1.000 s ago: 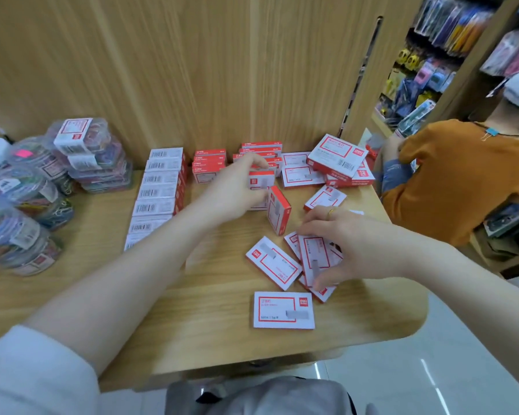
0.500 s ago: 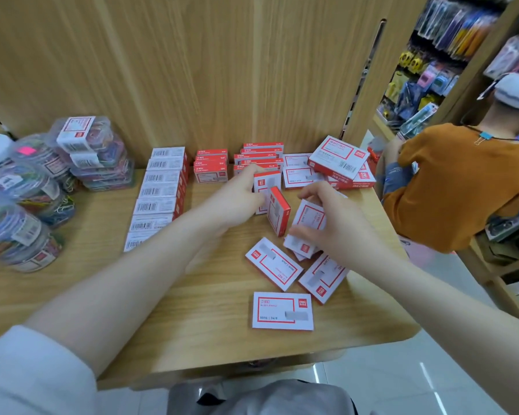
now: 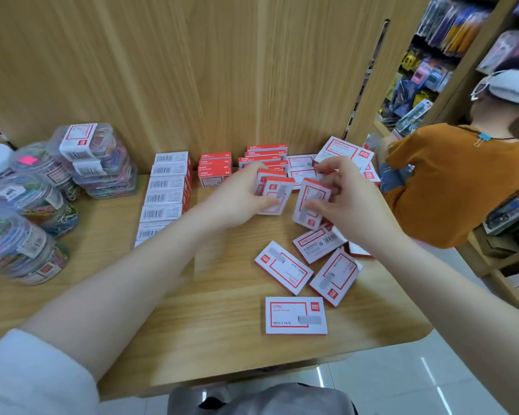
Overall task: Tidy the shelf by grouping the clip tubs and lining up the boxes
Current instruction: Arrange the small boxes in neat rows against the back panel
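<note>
Now we hold a box (image 3: 274,195) in our left hand (image 3: 237,202) and another box (image 3: 310,205) in our right hand (image 3: 346,202) — either could slip onto the loose boxes (image 3: 283,266) below.

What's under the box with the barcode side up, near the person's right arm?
The barcode-side-up box leans on another red and white box, which peeks out beside the right arm. The arm covers most of that box, so anything more beneath stays hidden. The wooden shelf lies below.

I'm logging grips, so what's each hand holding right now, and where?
Left hand holds an upright box by its left side; right hand pinches another box along its right edge.
</note>
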`<action>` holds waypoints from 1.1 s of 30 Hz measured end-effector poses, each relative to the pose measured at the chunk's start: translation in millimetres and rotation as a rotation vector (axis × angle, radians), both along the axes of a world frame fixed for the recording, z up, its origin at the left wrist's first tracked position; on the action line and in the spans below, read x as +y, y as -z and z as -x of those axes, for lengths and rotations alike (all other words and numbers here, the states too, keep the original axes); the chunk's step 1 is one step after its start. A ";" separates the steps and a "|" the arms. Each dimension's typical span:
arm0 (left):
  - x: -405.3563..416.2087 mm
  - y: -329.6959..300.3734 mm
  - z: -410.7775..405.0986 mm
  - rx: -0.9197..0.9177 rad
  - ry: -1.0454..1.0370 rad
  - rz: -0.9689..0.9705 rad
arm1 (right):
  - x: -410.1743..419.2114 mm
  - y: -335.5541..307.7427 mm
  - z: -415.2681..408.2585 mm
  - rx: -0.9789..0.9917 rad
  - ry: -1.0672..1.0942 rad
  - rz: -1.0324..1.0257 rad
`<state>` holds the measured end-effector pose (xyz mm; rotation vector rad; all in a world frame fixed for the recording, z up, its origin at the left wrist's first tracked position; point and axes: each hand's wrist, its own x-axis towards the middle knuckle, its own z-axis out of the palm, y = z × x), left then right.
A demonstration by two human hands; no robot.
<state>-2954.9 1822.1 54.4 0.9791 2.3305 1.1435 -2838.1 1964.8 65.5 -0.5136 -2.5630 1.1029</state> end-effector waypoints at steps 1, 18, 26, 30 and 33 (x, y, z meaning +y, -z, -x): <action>-3.1 -6.2 5.0 0.074 0.005 0.041 | 2.2 -3.1 -0.2 0.031 -0.025 -0.012; -32.0 -13.5 7.3 0.189 0.027 0.193 | -20.5 14.8 21.9 -0.072 -0.189 -0.437; -19.8 -1.3 -9.0 0.331 0.114 0.225 | 1.8 1.0 2.0 0.025 -0.345 -0.437; -16.8 -0.8 -8.8 0.374 0.067 0.225 | 10.6 -2.2 -11.4 -0.020 -0.354 -0.510; -15.5 -2.1 -11.1 0.396 0.066 0.233 | 11.1 -0.5 -14.8 -0.139 -0.422 -0.518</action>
